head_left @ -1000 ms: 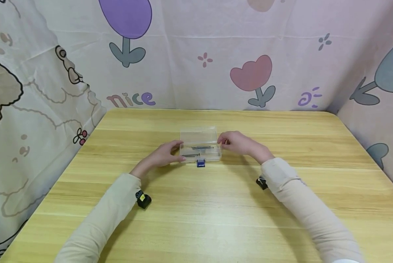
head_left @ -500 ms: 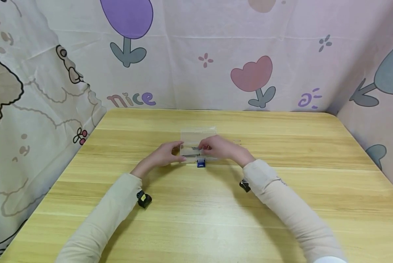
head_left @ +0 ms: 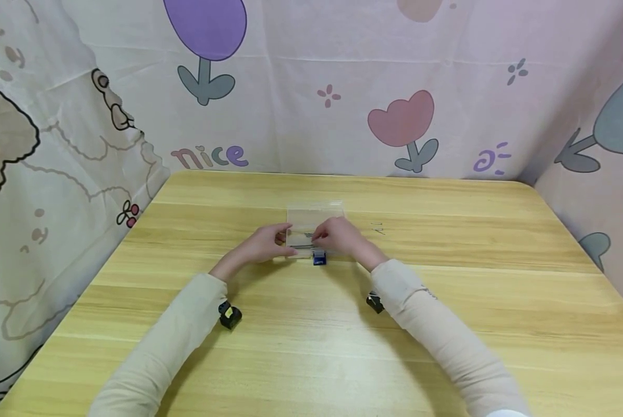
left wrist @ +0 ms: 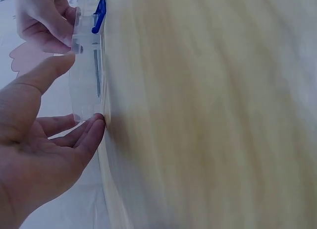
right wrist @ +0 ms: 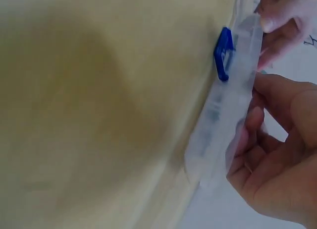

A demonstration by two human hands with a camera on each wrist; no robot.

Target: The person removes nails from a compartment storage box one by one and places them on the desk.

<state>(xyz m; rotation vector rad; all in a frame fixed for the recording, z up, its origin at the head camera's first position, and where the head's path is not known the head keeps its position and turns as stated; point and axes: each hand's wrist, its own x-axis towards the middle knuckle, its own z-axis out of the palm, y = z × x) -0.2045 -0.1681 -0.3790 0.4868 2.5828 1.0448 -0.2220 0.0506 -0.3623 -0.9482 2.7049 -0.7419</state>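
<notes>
A clear plastic compartment box [head_left: 300, 254] with a blue latch [head_left: 319, 258] sits on the table, its lid [head_left: 313, 214] raised at the back. My left hand [head_left: 262, 243] grips the box's left end, thumb at the front and fingers behind. Thin metal nails [head_left: 302, 247] lie in the front left compartment, and more show partly in the one behind. The right hand [head_left: 339, 236] reaches over the box, curled fingertips down among the compartments. In the right wrist view the box wall [right wrist: 213, 125] hides those fingertips; whether they hold a nail cannot be seen.
A few loose nails [head_left: 377, 227] lie on the wooden table [head_left: 311, 347] right of the box. Behind the table hangs a patterned cloth [head_left: 290, 116]. Each wrist carries a small black camera, one at the left wrist [head_left: 230, 315] and one at the right [head_left: 375, 302].
My right hand has moved left from the box's right end to its middle, uncovering loose nails on the table. The left hand and the box have stayed in place.
</notes>
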